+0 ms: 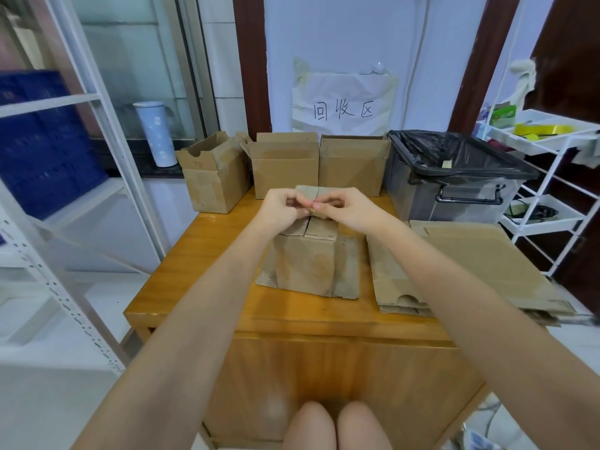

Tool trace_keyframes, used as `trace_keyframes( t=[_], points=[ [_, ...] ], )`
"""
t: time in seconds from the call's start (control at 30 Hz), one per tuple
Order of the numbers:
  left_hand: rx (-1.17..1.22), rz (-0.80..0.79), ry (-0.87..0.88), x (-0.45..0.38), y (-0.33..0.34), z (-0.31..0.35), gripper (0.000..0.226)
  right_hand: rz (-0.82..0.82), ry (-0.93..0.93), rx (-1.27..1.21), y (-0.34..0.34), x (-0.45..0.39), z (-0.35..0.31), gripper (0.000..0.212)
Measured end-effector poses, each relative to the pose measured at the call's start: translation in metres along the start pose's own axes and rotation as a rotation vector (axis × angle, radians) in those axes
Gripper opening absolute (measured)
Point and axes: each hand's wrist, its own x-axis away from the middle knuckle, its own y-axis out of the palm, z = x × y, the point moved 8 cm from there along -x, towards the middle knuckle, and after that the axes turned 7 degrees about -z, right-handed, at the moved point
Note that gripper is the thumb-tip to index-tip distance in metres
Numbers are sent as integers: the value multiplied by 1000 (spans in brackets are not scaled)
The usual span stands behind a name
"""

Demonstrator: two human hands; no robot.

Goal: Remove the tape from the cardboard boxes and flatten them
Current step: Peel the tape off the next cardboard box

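A small cardboard box (305, 258) stands upright near the middle of the wooden surface (201, 254), its bottom flaps splayed flat on the wood. Both hands meet above its top flaps. The left hand (281, 206) and the right hand (344, 211) have their fingers curled, fingertips close together, pinching something thin at the top seam; it is too small to tell whether that is tape.

Behind the hands, three open boxes (285, 168) line the far edge of the surface, the leftmost one turned at an angle. Just right of them sits a grey plastic bin (454, 190) lined with a black bag, a scrap of tape stuck on the liner. A stack of flattened cardboard (470, 271) lies on the right side of the surface, near the small box but apart from it.

A paper sign (344, 105) with handwritten characters hangs on the wall. A white wire rack (548, 151) on the right carries a yellow tape roll (540, 128). On the left stand white shelving (65, 102), blue crates (42, 141) and a pale flask (152, 134).
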Motion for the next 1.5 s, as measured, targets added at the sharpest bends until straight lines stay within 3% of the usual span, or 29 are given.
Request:
trace_keyframes(
  t=[0.4, 0.77, 0.93, 1.17, 1.5],
  points=[
    [158, 19, 66, 12, -7, -1, 31, 40, -5, 41, 4, -1, -7, 32],
    [159, 14, 55, 12, -4, -2, 32, 130, 31, 104, 0, -4, -7, 29],
    [-99, -47, 25, 15, 4, -7, 47, 116, 63, 144, 1, -7, -5, 38],
    [-222, -137, 26, 16, -1, -1, 65, 120, 98, 119, -1, -9, -4, 39],
    [-496, -263, 53, 19, -15, -5, 30, 181, 115, -21, -10, -9, 2, 24]
  ],
)
